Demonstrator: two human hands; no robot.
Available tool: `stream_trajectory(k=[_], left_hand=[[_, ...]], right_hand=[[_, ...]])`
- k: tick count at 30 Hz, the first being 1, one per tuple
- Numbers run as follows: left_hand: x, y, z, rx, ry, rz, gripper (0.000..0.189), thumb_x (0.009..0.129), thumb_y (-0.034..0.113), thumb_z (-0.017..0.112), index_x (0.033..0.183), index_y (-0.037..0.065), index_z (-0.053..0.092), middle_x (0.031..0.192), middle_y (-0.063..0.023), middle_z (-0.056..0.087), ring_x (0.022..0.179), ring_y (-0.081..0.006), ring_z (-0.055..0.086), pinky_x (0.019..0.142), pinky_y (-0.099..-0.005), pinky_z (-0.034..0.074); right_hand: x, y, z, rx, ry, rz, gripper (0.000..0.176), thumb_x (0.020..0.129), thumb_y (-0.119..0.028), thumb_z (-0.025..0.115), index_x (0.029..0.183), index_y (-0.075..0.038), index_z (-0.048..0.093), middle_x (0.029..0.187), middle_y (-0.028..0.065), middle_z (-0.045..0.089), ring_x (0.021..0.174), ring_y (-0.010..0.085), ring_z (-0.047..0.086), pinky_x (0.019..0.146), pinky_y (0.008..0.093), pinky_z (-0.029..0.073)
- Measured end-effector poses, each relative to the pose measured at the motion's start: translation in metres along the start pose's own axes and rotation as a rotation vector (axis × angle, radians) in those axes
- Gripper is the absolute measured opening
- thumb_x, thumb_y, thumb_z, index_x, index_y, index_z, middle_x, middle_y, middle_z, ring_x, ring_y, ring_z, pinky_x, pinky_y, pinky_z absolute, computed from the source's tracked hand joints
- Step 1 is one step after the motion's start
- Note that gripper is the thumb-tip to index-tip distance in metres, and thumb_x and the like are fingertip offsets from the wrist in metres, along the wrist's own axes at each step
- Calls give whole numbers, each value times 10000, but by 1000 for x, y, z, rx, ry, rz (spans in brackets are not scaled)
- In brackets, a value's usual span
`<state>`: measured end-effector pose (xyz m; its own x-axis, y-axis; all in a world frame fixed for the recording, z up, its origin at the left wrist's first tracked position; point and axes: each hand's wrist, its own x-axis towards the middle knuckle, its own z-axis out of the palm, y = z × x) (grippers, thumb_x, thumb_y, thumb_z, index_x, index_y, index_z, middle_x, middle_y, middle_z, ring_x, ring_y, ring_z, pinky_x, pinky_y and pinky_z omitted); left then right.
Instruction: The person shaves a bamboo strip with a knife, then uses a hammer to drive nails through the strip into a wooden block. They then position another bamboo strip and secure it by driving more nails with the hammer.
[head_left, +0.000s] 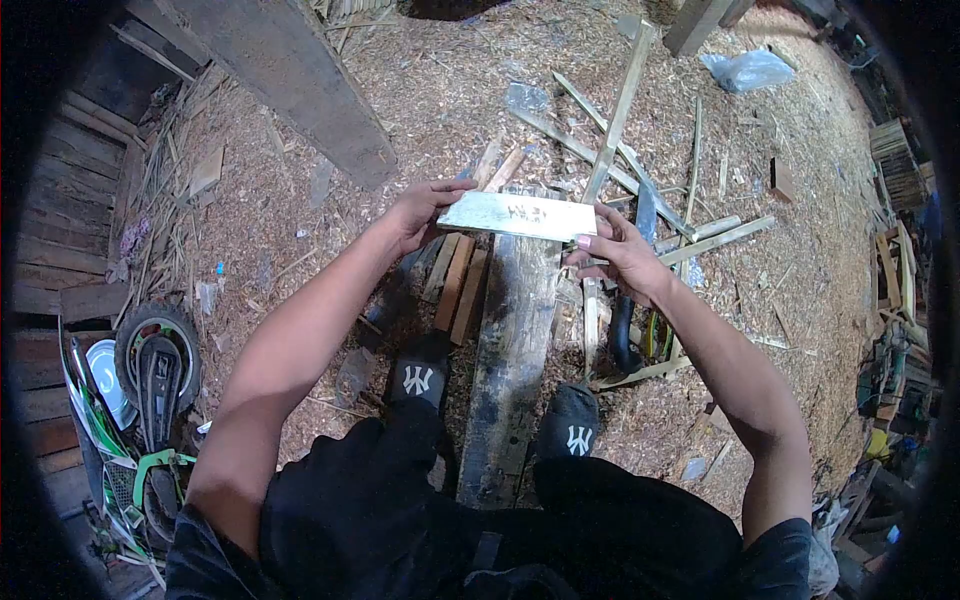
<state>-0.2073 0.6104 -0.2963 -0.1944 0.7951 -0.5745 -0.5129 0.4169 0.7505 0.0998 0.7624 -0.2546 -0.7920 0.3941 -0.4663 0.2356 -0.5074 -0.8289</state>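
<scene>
Between my two hands is a flat, pale rectangular bar [500,213] with dark characters marked on its upper face. My left hand [420,215] grips its left end, fingers curled over the far edge. At the other end, my right hand [632,258] pinches the bar's corner with thumb and fingers. Directly below lies a long, worn wooden beam [508,350], running from between my legs away from me. The bar crosses over the beam's far part.
Wood strips [620,115] lie crossed beyond my right hand, over ground strewn with shavings. Short wood blocks [462,285] lie left of the beam. A thick post [300,90] slants in at upper left. A green-and-white motorbike [140,450] stands at left, a plastic bag [748,70] at far right.
</scene>
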Motion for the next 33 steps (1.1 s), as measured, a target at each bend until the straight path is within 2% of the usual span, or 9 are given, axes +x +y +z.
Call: stream_trajectory(k=[8,13,16,18,21,26,29,31,33], left_hand=[[1,-1,-4,1,-34,12,343,1017,51,560,1353,3,604,1251,-162,663,1071,-204,679,924,-325,581],[-5,8,0,703,-3,402,430,916,59,741,1336,64,645,1249,-101,684,1095,-159,647,949,-286,532],[-12,13,1,790,-8,420,411,895,96,775,1293,81,678,1234,-77,696,1112,-167,639,949,-309,537],[-16,15,0,759,-33,413,409,885,106,786,1282,85,686,1237,-78,697,1115,-166,637,948,-317,538],[-22,14,-2,883,-65,414,417,863,124,801,1264,92,692,1206,-85,705,1085,-185,650,947,-340,541],[-33,4,6,1356,-116,587,334,843,129,786,1165,84,706,1128,-109,666,1029,-309,665,923,-402,550],[-32,-13,9,1404,-144,718,344,835,83,781,1163,89,677,1044,-119,645,1004,-332,658,848,-411,548],[-30,-23,16,1379,-167,750,370,830,85,775,1177,81,645,1091,-123,662,1005,-332,666,865,-427,553],[-32,-29,26,1505,-118,678,486,832,87,768,1289,168,625,1145,-95,685,970,-312,690,832,-431,569]], right_hand=[[1,1,2,-9,6,0,945,911,-78,742,1580,36,84,1290,152,610,990,232,685,779,345,598],[7,9,4,-57,71,-63,843,906,-38,733,1553,5,196,1319,174,611,1023,247,682,746,347,608],[10,14,1,-237,124,-71,715,909,-47,732,1494,0,325,1288,161,636,1033,236,687,764,320,591],[10,16,4,-472,154,-297,534,920,-52,720,1393,16,483,1128,99,673,963,174,670,775,292,549],[24,38,-4,-401,107,-335,280,942,-3,666,1215,-16,608,1115,74,699,947,137,654,759,272,544],[35,54,-2,-547,68,-319,171,950,-16,649,1115,-2,607,910,12,644,845,76,589,727,250,495],[35,61,4,-612,69,-331,111,949,-20,654,1039,-10,591,877,2,622,842,75,583,743,249,488],[35,70,7,-472,76,-355,134,900,-11,676,939,-54,556,779,-34,494,746,65,443,693,245,430],[37,77,2,-467,82,-340,196,874,-38,739,937,-49,554,778,-22,493,779,76,460,719,255,441]])
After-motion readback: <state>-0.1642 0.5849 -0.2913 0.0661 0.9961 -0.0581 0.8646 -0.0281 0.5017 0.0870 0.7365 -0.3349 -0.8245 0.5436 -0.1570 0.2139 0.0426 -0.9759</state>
